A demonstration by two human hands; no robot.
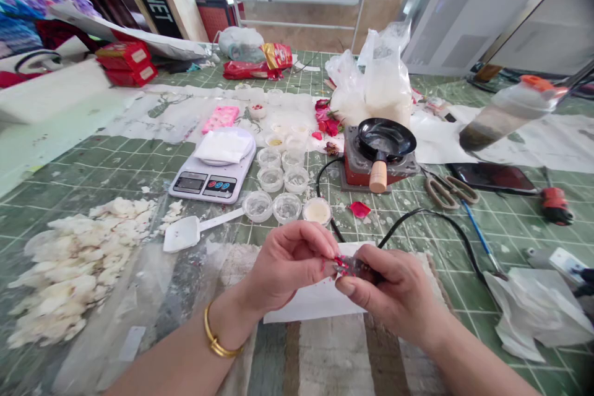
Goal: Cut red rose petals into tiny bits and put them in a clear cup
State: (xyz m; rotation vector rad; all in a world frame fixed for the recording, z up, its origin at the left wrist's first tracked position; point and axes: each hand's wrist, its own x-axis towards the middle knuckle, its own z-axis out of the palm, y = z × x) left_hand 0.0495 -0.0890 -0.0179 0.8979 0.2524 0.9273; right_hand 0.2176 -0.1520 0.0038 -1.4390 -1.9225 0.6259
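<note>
Both my hands meet low in the middle of the view, above a white sheet of paper [320, 303]. My left hand [290, 263], with a gold bangle on its wrist, pinches red petal bits [341, 262] at its fingertips. My right hand [394, 288] is closed on a small dark object [359, 267] that touches those bits; I cannot make out what it is. Just beyond my hands stand several small clear cups [278, 182], one with pale wax [317, 211], and a loose red petal [359, 208].
A white scale [204, 182] bears a folded white cloth. A white scoop [185, 233] lies by a heap of white wax flakes [78, 260]. A small black pan [385, 139] sits on a red heater, its black cord [445, 223] running right. Scissors [448, 190], phone [492, 177], plastic bags [375, 77] beyond.
</note>
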